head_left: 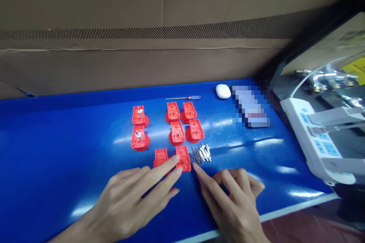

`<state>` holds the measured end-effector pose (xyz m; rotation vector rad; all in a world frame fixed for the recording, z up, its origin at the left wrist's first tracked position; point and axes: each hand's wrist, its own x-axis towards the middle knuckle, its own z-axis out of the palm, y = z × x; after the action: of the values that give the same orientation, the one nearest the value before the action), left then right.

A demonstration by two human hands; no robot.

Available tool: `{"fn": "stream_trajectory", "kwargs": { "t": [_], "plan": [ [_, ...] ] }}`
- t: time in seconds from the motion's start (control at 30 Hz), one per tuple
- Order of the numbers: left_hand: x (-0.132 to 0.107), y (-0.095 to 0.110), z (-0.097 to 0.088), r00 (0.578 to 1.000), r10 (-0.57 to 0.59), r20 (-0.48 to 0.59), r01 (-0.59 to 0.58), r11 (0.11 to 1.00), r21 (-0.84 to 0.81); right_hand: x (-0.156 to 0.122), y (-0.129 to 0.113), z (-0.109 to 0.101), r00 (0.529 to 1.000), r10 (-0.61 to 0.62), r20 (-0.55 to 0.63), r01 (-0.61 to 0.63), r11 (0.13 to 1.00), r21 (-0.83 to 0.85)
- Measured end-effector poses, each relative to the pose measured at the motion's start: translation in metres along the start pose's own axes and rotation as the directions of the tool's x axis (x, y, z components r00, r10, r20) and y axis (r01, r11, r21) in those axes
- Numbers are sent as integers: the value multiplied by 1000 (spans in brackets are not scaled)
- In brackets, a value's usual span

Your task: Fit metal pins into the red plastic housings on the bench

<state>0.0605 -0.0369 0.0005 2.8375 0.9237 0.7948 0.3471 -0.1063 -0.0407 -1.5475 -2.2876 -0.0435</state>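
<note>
The left hand point(128, 199) lies open with its fingers extended, the fingertips point(178, 171) touching the lower corner of a red plastic housing point(183, 158). The right hand point(232, 201) stands apart from it, loosely curled and holding nothing, its index fingertip point(195, 166) just beside a small pile of metal pins and white plastic parts point(201, 154) at 1 o'clock. A second red housing point(161, 158) sits just left of the first, and six more stand at 12 o'clock on the blue table point(57, 152). Beyond them lie a screwdriver point(183, 98), a white rounded object point(222, 91) and a pixelated package point(251, 106). A white power strip point(313, 136) sits at 2 o'clock. The table's pale front edge point(256, 218) runs close by at 4 o'clock, and its blue surface extends to the frame's edge at 9 o'clock.
</note>
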Motion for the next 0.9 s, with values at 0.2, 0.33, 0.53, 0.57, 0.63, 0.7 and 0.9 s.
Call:
{"fn": "stream_trajectory", "kwargs": {
  "t": [0.2, 0.33, 0.53, 0.57, 0.63, 0.7, 0.9],
  "plan": [
    [5, -1, -4, 999, 40, 4, -40, 998, 47, -2, 1, 0, 999, -36, 21, 37, 999, -22],
    [6, -1, -5, 999, 45, -14, -44, 997, 61, -11, 1, 3, 998, -57, 29, 58, 998, -38],
    [1, -2, -4, 999, 38, 37, -39, 999, 37, -10, 0, -6, 999, -30, -30, 30, 999, 12],
    [0, -1, -4, 998, 48, 35, -49, 998, 31, -7, 1, -9, 1000, -17, -26, 18, 1000, 19],
    [-2, 0, -3, 998, 59, 28, -59, 998, 22, 0, 3, -15, 1000, -2, -24, 3, 999, 40],
    [-2, 4, -4, 998, 59, 16, -59, 998, 2, 6, 6, -19, 998, 17, -57, -13, 998, 61],
    [15, 23, -8, 988, 128, 92, -130, 991, 22, 18, 7, -18, 972, 167, -167, -156, 985, 72]
  ]
}}
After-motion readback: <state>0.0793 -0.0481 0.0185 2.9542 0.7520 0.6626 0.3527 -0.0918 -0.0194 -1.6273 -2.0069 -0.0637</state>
